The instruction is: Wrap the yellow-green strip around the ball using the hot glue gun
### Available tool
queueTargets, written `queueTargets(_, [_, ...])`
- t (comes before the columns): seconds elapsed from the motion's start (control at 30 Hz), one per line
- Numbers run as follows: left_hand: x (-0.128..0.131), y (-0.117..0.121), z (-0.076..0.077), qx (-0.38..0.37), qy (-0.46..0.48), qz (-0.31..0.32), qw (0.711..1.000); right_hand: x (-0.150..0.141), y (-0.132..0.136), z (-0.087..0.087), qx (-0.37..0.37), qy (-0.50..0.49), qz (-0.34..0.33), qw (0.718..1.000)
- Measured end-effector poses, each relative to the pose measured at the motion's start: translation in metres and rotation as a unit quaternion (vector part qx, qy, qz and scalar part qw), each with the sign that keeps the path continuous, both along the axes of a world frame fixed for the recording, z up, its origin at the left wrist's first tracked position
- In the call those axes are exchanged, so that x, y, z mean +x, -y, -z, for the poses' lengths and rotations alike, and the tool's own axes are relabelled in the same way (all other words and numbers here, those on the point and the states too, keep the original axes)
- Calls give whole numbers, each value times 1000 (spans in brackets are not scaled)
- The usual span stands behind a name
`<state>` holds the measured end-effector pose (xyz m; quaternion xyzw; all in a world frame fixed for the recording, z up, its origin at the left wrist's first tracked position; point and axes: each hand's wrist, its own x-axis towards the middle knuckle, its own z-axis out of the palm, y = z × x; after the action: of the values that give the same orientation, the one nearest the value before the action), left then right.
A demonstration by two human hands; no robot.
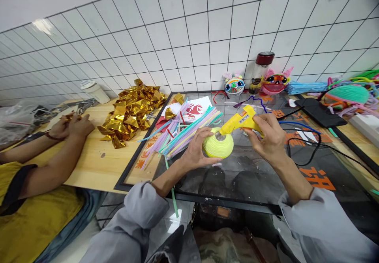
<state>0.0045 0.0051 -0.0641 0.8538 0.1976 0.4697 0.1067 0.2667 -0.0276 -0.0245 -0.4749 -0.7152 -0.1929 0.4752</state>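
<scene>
My left hand (196,149) is closed around the side of a round yellow ball (220,147) that looks wound from pipe cleaners, with an opening at its top. In my right hand (269,136) is a yellow hot glue gun (241,121), gripped by its handle. Its nozzle points down to the left, at the opening of the ball; whether the tip touches is too small to tell. Just behind my left hand lies a bundle of pastel pipe cleaners (189,130) in purple, teal and yellow.
Decorated animal-face balls, one white (233,85) and one pink (275,82), stand by a glass bottle (259,73). A black phone (321,112) and a cable (318,146) lie right. Folded gold paper (130,111) is heaped left, near a co-worker's hands (78,126).
</scene>
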Motion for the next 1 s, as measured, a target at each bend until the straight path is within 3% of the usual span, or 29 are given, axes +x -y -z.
queueTargets(0.43, [0,-1,0,-7,-5,12,1000,-4,-1,2,10,-42,-20,999])
queueTargets(1.0, [-1,-2,1,-1,-16,9,1000,6,-7,4,-135,-79,-46,987])
